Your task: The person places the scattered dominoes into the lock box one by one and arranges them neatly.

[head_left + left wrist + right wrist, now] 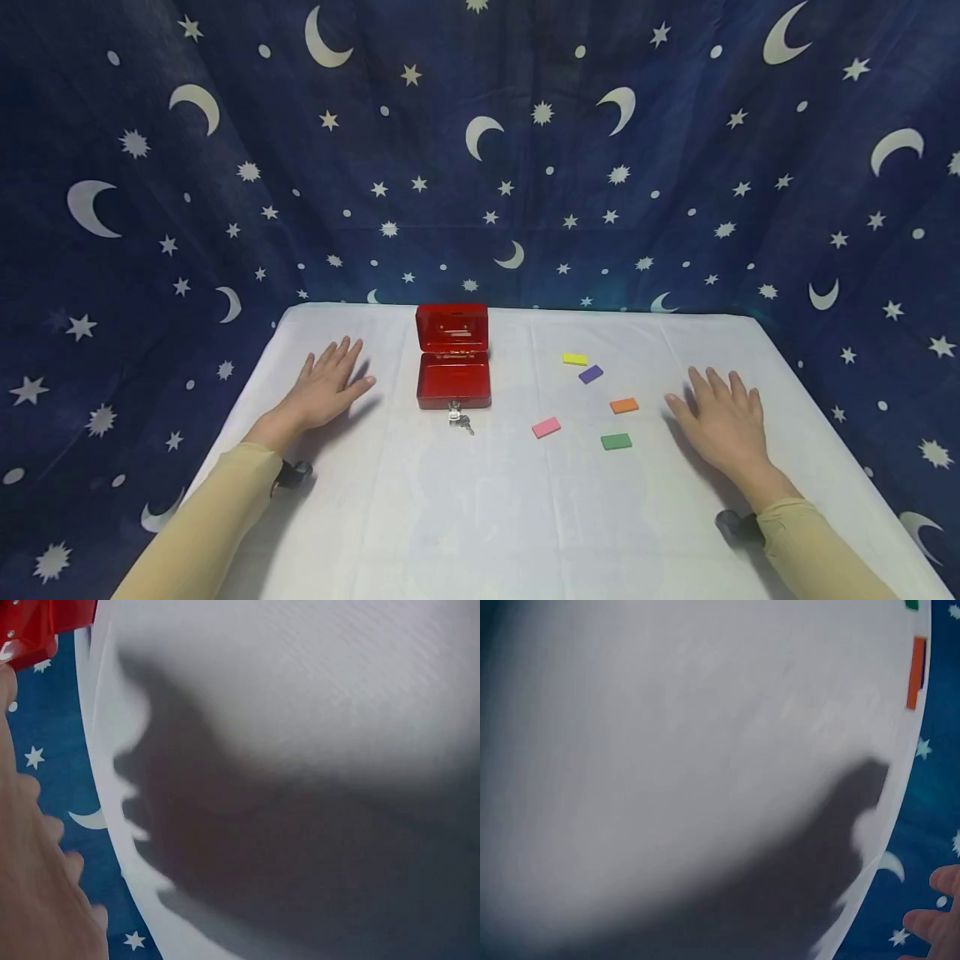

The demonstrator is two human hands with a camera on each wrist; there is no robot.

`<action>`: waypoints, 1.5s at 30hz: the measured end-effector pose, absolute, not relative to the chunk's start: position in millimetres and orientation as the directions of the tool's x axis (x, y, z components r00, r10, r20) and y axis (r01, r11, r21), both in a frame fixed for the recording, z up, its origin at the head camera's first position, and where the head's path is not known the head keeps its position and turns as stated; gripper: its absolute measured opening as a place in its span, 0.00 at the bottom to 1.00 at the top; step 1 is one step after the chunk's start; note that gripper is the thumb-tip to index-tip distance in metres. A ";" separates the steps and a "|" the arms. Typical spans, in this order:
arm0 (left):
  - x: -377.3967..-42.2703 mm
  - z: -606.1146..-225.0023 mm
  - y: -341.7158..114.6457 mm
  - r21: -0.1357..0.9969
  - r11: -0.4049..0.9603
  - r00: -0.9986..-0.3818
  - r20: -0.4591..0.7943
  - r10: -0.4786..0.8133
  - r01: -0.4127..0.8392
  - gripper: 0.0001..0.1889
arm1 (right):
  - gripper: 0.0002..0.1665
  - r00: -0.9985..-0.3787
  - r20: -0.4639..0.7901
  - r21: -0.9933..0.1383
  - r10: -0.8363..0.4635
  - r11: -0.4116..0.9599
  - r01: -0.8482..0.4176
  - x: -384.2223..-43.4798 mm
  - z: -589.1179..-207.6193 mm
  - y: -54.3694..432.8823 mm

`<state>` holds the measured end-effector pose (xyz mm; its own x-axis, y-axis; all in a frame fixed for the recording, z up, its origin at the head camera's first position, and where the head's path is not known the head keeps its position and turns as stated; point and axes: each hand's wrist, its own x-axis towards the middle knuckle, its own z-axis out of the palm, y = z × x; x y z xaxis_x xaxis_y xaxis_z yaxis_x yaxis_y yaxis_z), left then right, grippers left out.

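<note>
My left hand [321,392] is held over the table's left side with its fingers straight and spread, holding nothing. To the right of it stands a small red metal cash box [453,379], lid raised, its inside bare; part of the red box [30,630] shows in the left wrist view. A pair of keys [462,422] hangs at the lock on the box's front. My right hand [723,425] is spread above the right side, also holding nothing. Left of it lie an orange block [624,406], a green block [617,442], a purple block [591,374], a yellow block [575,359] and a pink block [547,427].
A white cloth [465,517] covers the table. Behind it and at both sides hangs a dark blue curtain [435,108] printed with moons and stars. Each wrist wears a dark strap-on camera, such as the right wrist camera [738,527].
</note>
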<state>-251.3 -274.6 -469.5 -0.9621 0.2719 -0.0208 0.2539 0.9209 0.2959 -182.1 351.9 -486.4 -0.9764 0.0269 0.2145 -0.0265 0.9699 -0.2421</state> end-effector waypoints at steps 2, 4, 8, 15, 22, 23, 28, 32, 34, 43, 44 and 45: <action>-251.8 -468.5 -273.1 0.344 0.901 -0.957 -0.021 0.290 0.266 0.47 | 0.48 -0.974 0.225 -0.247 0.019 0.968 -0.038 -181.8 -484.0 345.4; -252.1 -466.9 -270.8 0.400 0.873 -0.950 -0.014 0.311 0.280 0.47 | 0.47 -0.972 0.234 -0.256 0.010 0.965 -0.052 -181.8 -481.1 338.1; -254.9 -465.0 -264.9 0.495 0.811 -0.938 0.022 0.347 0.312 0.44 | 0.45 -0.970 0.244 -0.265 -0.016 0.961 -0.082 -182.1 -474.4 319.6; -257.1 -461.2 -254.3 0.646 0.713 -0.934 0.000 0.358 0.274 0.43 | 0.44 -0.967 0.223 -0.268 -0.122 0.946 -0.181 -177.8 -464.8 281.9; -260.3 -465.0 -238.6 0.696 0.668 -0.920 -0.026 0.392 0.265 0.42 | 0.41 -0.954 0.207 -0.284 -0.218 0.920 -0.272 -175.7 -461.6 246.7; -260.7 -465.9 -236.7 0.696 0.667 -0.918 -0.027 0.396 0.267 0.42 | 0.40 -0.948 0.216 -0.282 -0.235 0.914 -0.291 -175.4 -461.9 242.3; -262.4 -469.5 -230.4 0.684 0.670 -0.909 -0.025 0.416 0.288 0.38 | 0.37 -0.929 0.227 -0.277 -0.291 0.896 -0.348 -171.9 -464.8 222.7; -263.2 -469.6 -227.2 0.682 0.666 -0.903 -0.018 0.428 0.302 0.37 | 0.33 -0.934 0.210 -0.282 -0.288 0.897 -0.340 -168.7 -467.0 211.1; -264.0 -470.1 -225.9 0.679 0.669 -0.903 -0.022 0.430 0.302 0.36 | 0.32 -0.938 0.207 -0.289 -0.279 0.898 -0.331 -167.6 -468.4 206.9; -270.0 -475.1 -220.2 0.668 0.675 -0.893 -0.034 0.448 0.313 0.32 | 0.30 -0.956 0.172 -0.285 -0.238 0.917 -0.280 -167.7 -473.9 195.2; -270.4 -475.1 -219.6 0.670 0.673 -0.893 -0.034 0.450 0.314 0.32 | 0.29 -0.959 0.164 -0.284 -0.233 0.920 -0.272 -168.0 -474.0 193.6; -270.8 -475.1 -219.1 0.673 0.670 -0.892 -0.034 0.451 0.313 0.31 | 0.29 -0.961 0.157 -0.283 -0.225 0.922 -0.263 -168.3 -473.8 191.9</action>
<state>-270.8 -219.1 -475.1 -0.8919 0.4509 -0.0341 0.3131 0.6702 0.6729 -168.3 191.9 -473.8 -0.9615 -0.2253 0.1575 -0.2625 0.9223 -0.2835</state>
